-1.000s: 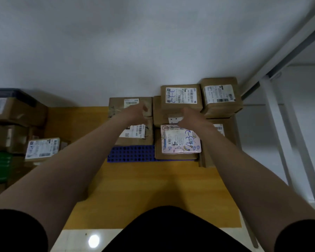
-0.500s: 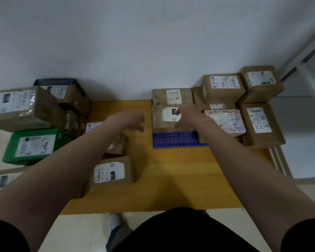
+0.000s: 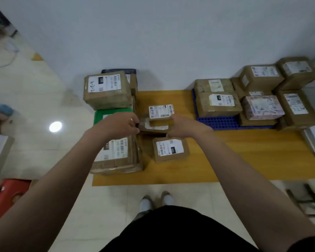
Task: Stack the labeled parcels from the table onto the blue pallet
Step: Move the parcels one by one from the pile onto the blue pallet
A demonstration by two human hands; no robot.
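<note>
A small brown parcel (image 3: 161,111) with a white label lies on a flat brown parcel (image 3: 154,129) at the left-middle of the yellow table (image 3: 244,157). My left hand (image 3: 121,124) curls its fingers at the flat parcel's left edge. My right hand (image 3: 183,126) is curled against the small parcel's right side. The blue pallet (image 3: 222,123) sits at the table's far right and carries several stacked brown parcels and a pink-white one (image 3: 262,107). Its front-left grid is bare.
A labeled parcel marked 032 (image 3: 169,149) lies just in front of my hands. A large taped parcel (image 3: 116,155), a green box (image 3: 113,113) and another large parcel (image 3: 106,90) crowd the table's left end. A red object (image 3: 5,197) is on the floor at left.
My view has swung left, away from the pallet. Both hands have drawn back from the pallet's stack and closed in on the small parcels at the table's left-middle.
</note>
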